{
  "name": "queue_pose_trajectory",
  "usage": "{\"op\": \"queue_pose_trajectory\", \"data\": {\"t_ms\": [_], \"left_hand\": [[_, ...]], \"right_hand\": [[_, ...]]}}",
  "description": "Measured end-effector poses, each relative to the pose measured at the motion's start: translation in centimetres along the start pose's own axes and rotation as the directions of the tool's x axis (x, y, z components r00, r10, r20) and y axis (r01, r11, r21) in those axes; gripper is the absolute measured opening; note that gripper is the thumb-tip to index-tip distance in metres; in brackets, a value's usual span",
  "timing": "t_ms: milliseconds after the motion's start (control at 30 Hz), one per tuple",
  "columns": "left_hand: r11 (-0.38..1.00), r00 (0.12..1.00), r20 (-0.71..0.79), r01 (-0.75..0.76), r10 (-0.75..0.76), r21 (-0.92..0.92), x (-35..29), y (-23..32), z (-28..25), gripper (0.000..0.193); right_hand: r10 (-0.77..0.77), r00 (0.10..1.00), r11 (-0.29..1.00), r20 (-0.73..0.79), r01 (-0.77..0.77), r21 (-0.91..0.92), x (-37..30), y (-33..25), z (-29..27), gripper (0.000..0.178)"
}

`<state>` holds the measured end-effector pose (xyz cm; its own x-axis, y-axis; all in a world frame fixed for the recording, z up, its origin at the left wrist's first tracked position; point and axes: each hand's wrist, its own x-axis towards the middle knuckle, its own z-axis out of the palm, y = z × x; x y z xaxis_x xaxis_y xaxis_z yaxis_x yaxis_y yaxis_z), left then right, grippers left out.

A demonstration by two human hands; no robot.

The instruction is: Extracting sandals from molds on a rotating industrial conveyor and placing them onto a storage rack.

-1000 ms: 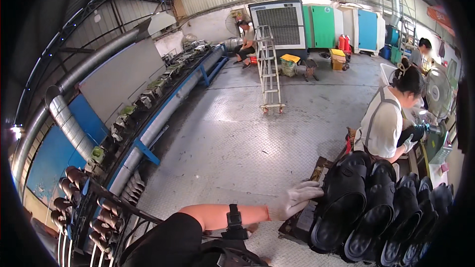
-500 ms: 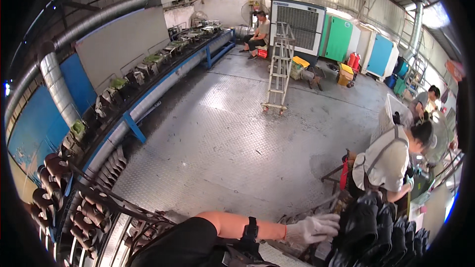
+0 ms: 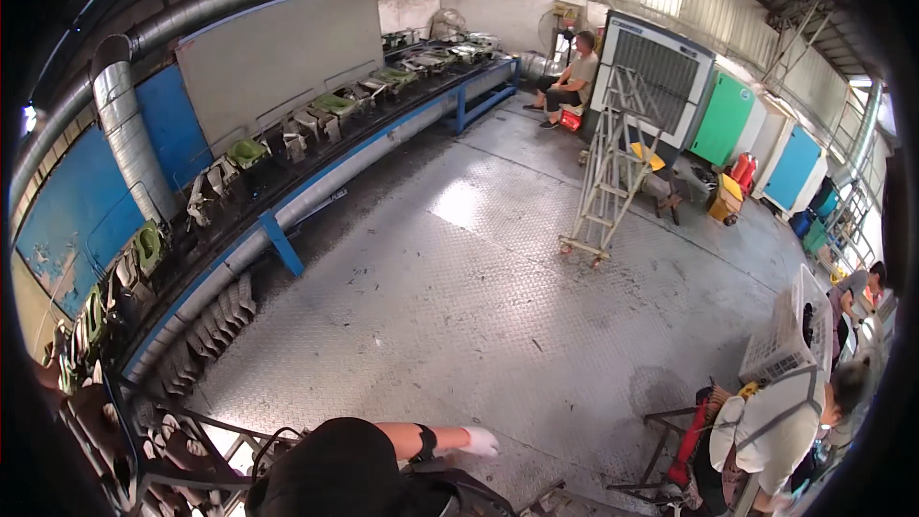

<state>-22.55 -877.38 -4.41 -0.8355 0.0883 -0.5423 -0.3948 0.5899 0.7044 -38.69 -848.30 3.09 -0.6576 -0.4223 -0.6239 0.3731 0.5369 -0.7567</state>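
Observation:
My left hand (image 3: 481, 441), in a white glove, reaches across the lower middle of the head view. A black band circles the wrist, and a black sleeve covers the upper arm. The hand stands out against the metal floor (image 3: 450, 325), and I see nothing in it. Its fingers are too small and blurred to tell their pose. My right hand is out of view. At the lower left, nearest to my sleeve, is a dark metal rack (image 3: 134, 421) with several brown shoe-like pieces (image 3: 177, 455).
A long conveyor line (image 3: 287, 187) carrying metal moulds runs along the left wall. A wheeled metal ladder (image 3: 613, 172) stands before a large cooler (image 3: 661, 67). At the right, one person (image 3: 766, 421) bends near a white crate (image 3: 780, 335); another person (image 3: 571, 77) sits far back.
My view has swung to the right, then left-hand rack shows closer. My left hand has drawn back leftward from the black shoes, which have left the view.

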Motion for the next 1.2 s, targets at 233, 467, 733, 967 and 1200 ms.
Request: {"op": "queue_pose_trajectory", "data": {"t_ms": [233,467,733,967,1200], "left_hand": [[0.759,0.706,-0.301,0.526,-0.642,-0.384,-3.8,-18.9,-1.1,0.043],[0.757,0.734,-0.260,0.496,-0.627,-0.425,-3.1,-20.4,-3.9,0.045],[0.398,0.581,-0.125,0.369,-0.804,-0.840,-0.1,-23.3,-9.5,0.042],[0.484,0.575,-0.313,0.167,-0.755,-0.859,4.9,-23.5,-21.2,0.043],[0.251,0.533,-0.126,0.170,-0.836,-0.953,8.5,-31.8,-30.6,0.039]], "right_hand": [[0.176,0.971,0.983,0.160,-0.164,-0.086,8.1,-2.8,5.2,0.033],[0.313,0.940,0.946,0.133,-0.296,-0.132,18.7,-6.3,3.9,0.035],[0.020,0.962,0.996,0.271,0.004,-0.087,41.5,-18.7,3.6,0.037],[-0.193,0.927,0.953,0.322,0.255,-0.162,55.1,-40.4,14.9,0.045],[-0.436,0.790,0.880,0.431,0.474,0.024,64.1,-59.9,27.6,0.033]]}}
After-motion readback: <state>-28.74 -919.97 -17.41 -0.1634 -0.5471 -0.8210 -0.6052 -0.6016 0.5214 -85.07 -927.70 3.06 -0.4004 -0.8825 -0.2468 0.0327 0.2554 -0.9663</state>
